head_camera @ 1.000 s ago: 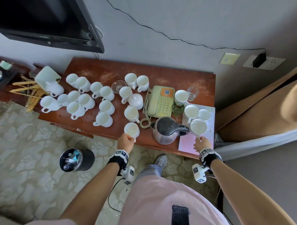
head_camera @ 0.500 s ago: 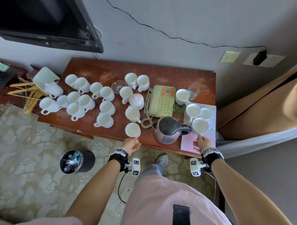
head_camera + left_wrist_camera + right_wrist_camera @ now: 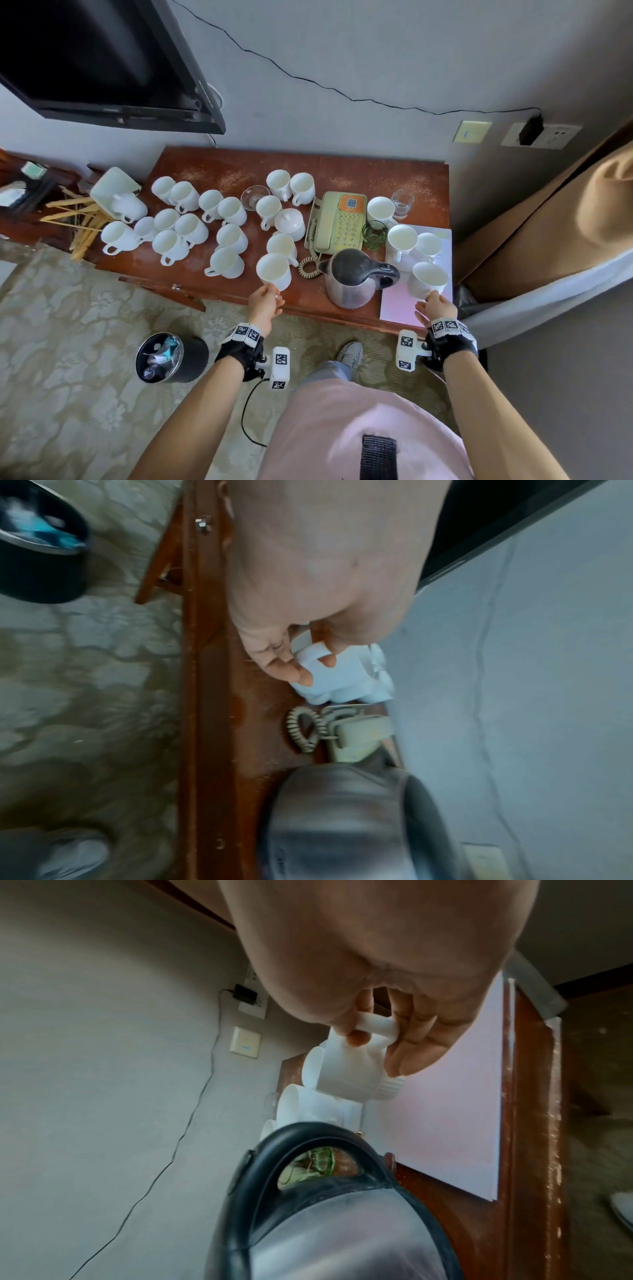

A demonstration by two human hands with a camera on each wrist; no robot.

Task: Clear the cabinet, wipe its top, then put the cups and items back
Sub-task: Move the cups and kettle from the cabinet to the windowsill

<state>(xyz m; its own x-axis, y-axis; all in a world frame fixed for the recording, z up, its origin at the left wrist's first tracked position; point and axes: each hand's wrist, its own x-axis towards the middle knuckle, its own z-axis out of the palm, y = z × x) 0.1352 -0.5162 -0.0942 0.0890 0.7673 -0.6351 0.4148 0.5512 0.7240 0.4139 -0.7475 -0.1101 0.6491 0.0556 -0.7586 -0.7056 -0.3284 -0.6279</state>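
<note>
The brown cabinet top (image 3: 342, 171) is crowded with several white cups (image 3: 185, 226). At its front edge my left hand (image 3: 270, 298) pinches the handle of one white cup (image 3: 274, 272); the left wrist view shows my fingers (image 3: 304, 669) curled round that handle (image 3: 318, 656). On the right, my right hand (image 3: 433, 305) grips the handle of another white cup (image 3: 428, 279) over a pink sheet of paper (image 3: 400, 301). In the right wrist view this cup (image 3: 346, 1074) looks tilted, with thumb and fingers (image 3: 407, 1047) round its handle. Whether either cup is off the surface I cannot tell.
A steel kettle (image 3: 356, 277) with a black lid stands between my hands. Behind it are a beige telephone (image 3: 339, 222), a green glass (image 3: 374, 234) and a clear glass (image 3: 401, 204). A black bin (image 3: 168, 358) stands on the carpet at the left. A television (image 3: 102, 58) hangs above.
My left hand loosened beside its cup half a second ago and now pinches the handle again. The right hand has stayed on its cup's handle.
</note>
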